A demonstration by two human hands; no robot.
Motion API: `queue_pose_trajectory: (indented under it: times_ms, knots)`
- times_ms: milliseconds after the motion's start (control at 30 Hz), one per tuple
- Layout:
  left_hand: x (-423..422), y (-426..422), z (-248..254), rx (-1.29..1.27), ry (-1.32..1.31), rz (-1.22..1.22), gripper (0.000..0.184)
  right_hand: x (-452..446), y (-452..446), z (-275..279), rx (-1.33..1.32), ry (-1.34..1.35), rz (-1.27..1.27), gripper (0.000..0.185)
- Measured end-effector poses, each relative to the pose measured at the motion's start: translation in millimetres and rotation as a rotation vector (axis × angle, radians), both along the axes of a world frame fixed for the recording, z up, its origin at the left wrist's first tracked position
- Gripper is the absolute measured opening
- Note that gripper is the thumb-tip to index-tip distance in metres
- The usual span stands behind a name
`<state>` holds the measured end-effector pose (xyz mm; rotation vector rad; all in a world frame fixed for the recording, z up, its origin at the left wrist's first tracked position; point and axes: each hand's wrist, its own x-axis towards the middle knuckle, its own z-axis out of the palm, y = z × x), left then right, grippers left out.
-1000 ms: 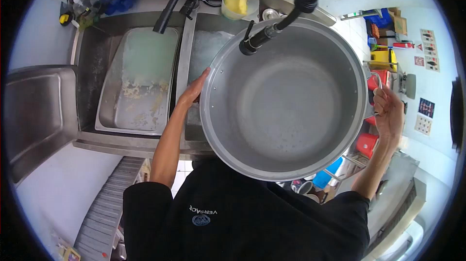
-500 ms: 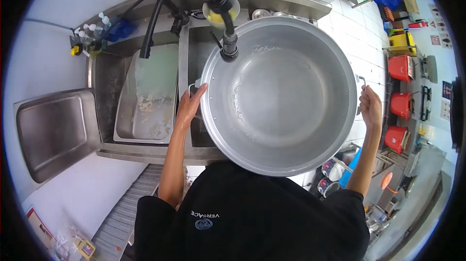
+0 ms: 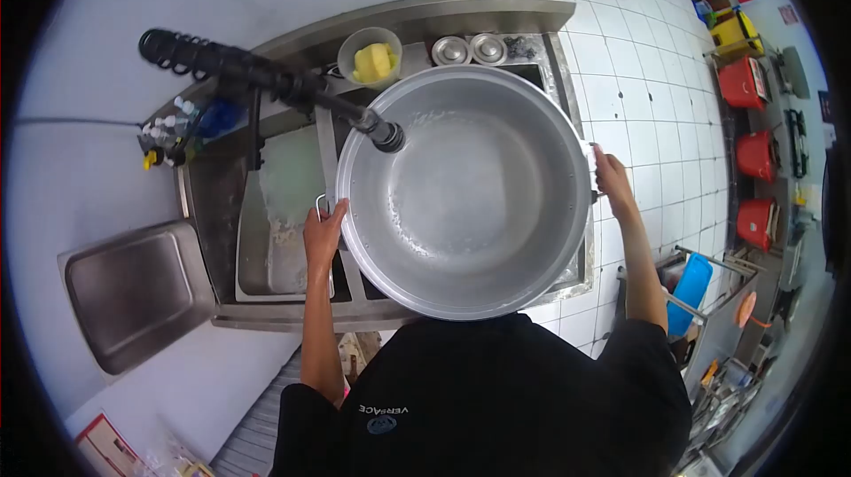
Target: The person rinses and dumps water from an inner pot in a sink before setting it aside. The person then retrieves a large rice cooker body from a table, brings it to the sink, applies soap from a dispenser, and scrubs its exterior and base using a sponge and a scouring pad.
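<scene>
A large round aluminium pot (image 3: 483, 184) is between my hands over the right part of the sink, its open top facing me. Its inside is wet, with droplets along the left wall. My left hand (image 3: 323, 236) grips the pot at its left wire handle, the thumb against the rim. On the opposite side, my right hand (image 3: 613, 183) is closed around the right handle. A black spray tap (image 3: 387, 135) hangs with its nozzle above the pot's upper left part. The pot's underside is hidden.
Left of the pot, the sink basin holds a steel pan (image 3: 284, 211) with cloudy water. A bowl with a yellow sponge (image 3: 374, 62) and round metal lids (image 3: 452, 50) stand behind. Another steel pan (image 3: 133, 291) lies far left. Red bins (image 3: 755, 156) line the right wall.
The pot has shifted left relative to the sink, with both hands still on its handles. The tap nozzle now hangs further inside the rim. The camera view has tilted and shifted.
</scene>
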<state>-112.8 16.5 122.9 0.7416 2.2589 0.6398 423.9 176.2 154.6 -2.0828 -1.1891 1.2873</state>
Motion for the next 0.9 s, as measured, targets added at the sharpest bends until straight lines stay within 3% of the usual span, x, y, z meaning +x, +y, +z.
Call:
queue_pose_trajectory:
  times_ms: [167, 267, 500, 700, 900]
  knots:
    - [-4, 5, -33, 0.002, 0.091, -0.036, 0.055, -6, 0, -40, -0.023, -0.257, 0.212, 0.074]
    - [-4, 5, -54, 0.117, 0.152, -0.062, 0.056, -17, -2, -43, -0.013, -0.398, 0.288, 0.075]
    - [5, 8, -51, -0.021, 0.139, -0.131, 0.058, -25, 3, -56, -0.041, -0.619, 0.427, 0.074]
    - [0, 15, -44, -0.189, 0.176, -0.174, 0.076, -35, -2, -55, -0.067, -0.703, 0.455, 0.075]
    - [-3, 2, -70, -0.048, 0.277, -0.137, 0.087, -45, -4, -47, -0.058, -0.823, 0.504, 0.07]
